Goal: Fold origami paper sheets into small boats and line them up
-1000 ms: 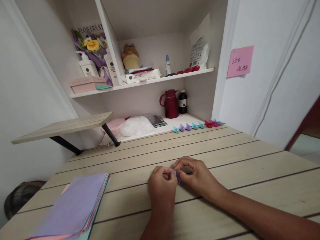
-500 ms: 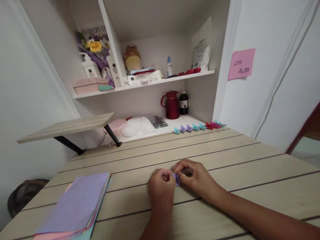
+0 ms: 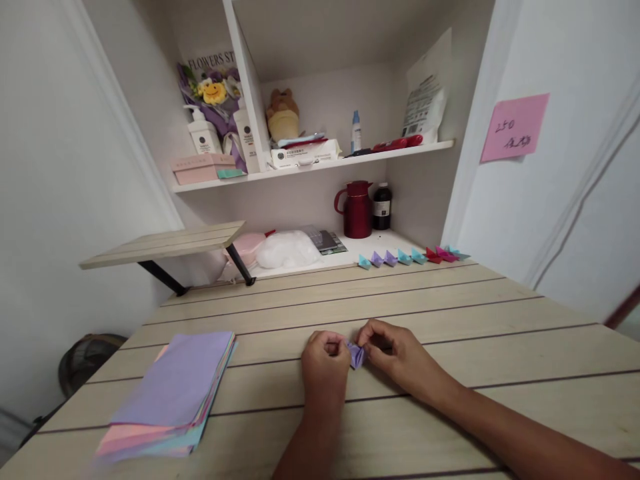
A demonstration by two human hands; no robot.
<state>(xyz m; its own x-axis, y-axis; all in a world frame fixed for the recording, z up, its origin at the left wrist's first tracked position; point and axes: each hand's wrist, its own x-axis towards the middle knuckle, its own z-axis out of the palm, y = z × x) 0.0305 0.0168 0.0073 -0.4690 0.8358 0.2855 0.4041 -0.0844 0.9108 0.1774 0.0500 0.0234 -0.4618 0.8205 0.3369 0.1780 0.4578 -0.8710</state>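
Observation:
A small purple folded paper boat is pinched between my two hands, just over the slatted tabletop. My left hand grips its left edge with curled fingers. My right hand pinches the right edge between thumb and fingertips. Both hands partly cover the paper. Left of them lies a stack of coloured paper sheets, a purple one on top. Along the back edge of the table stands a row of several little folded paper boats in light blue, purple, red and pink.
A small raised wooden shelf on black legs stands at the back left. Behind the table, a white cabinet holds a dark red jug, a dark bottle and a white plastic bag. A pink note sticks to the right wall.
The whole view has shifted, so the scene sits further right. Between my hands the purple paper is spread wider and shows more of its folds. Both hands keep their pinch.

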